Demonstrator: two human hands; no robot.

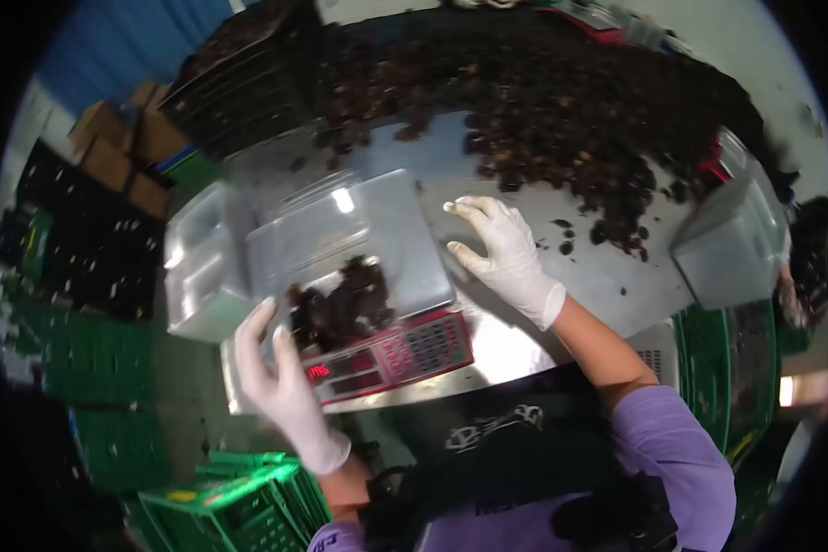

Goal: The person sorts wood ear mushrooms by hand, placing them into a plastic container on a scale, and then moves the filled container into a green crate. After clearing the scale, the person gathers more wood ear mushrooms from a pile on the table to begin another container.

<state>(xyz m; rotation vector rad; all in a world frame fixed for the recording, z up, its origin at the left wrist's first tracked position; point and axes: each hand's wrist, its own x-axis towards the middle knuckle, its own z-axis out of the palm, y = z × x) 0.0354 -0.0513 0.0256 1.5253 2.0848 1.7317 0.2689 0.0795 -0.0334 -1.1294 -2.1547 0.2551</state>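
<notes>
A weighing scale (421, 351) with a red front panel, keypad and lit red digits stands on the metal table before me. On its steel platform (400, 230) lies a clear plastic container (313, 241) with a clump of dark brown pieces (345, 304) at its near end. My left hand (281, 377), in a white glove, is at the container's near left corner, thumb and fingers apart. To the right of the platform, my gloved right hand (506, 253) hovers over the table with its fingers spread, holding nothing.
Clear plastic containers (207, 262) stand left of the scale. A big heap of dark brown pieces (561, 120) covers the table's far side. Another clear bin (736, 230) stands at right, near another person's arm (789, 290). Green crates (235, 506) flank the table; a dark crate (248, 92) stands at back left.
</notes>
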